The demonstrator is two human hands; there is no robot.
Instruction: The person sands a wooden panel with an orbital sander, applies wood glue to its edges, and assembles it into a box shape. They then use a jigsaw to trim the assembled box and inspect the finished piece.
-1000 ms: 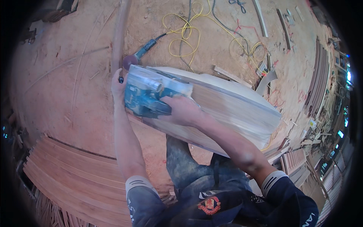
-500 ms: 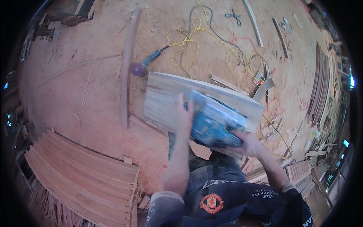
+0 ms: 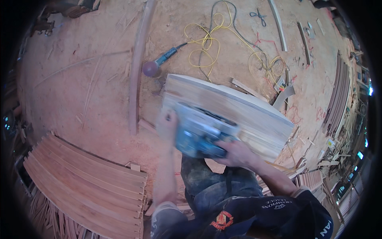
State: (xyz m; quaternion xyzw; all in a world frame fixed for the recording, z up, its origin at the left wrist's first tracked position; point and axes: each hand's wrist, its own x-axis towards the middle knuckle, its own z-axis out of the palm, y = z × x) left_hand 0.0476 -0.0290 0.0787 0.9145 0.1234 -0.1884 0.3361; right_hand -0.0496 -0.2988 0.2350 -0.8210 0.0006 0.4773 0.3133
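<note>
A blue and silver belt sander (image 3: 199, 133), blurred by motion, lies over the left near part of a wide wooden board (image 3: 242, 107). Wrapped round its rear handle is my right hand (image 3: 236, 153). My left hand (image 3: 169, 121) is closed on the grip at its left end, its fingers smeared. The underside of the tool and the board below it are hidden. The board shows brown and pale grain and lies aslant in front of my legs.
A blue angle grinder (image 3: 166, 56) with a round purple disc lies beyond the board, by a long timber (image 3: 137, 75). Yellow cord (image 3: 217, 44) coils across the dusty floor. Slatted wood panels (image 3: 87, 183) are stacked at near left; long strips (image 3: 338, 95) lie at far right.
Both hands have drawn the belt sander left and slightly nearer across the board, baring more of its right part. The whole view has shifted slightly.
</note>
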